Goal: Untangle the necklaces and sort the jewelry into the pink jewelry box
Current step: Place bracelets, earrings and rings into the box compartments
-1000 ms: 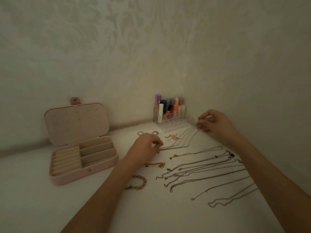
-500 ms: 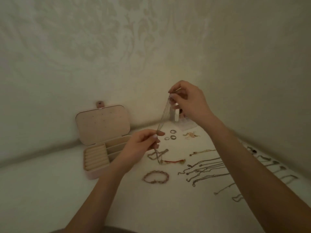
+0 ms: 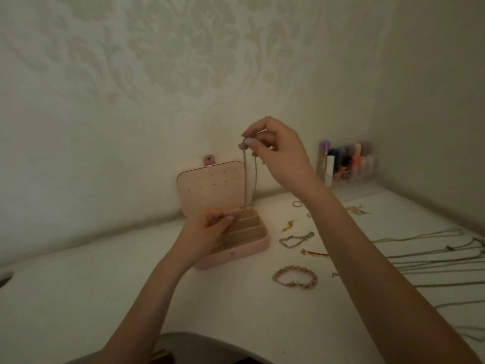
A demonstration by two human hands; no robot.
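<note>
Pink jewelry box sits lid-up near the worktop's back edge, left hand pinching the thin silver necklace low over it, right hand pinching its top end above.

1. The pink jewelry box has a matt outside like soft leather; the inside looks like beige velvety cloth.
2. The necklace above it is a thin metal chain with a dull shine.
3. The desk is white, smooth and matt.
4. At 3 o'clock from the box, the beaded bracelet has glossy beads.
5. The organizer at 2 o'clock is clear glossy plastic.
6. The wall has a matt raised pattern.
</note>
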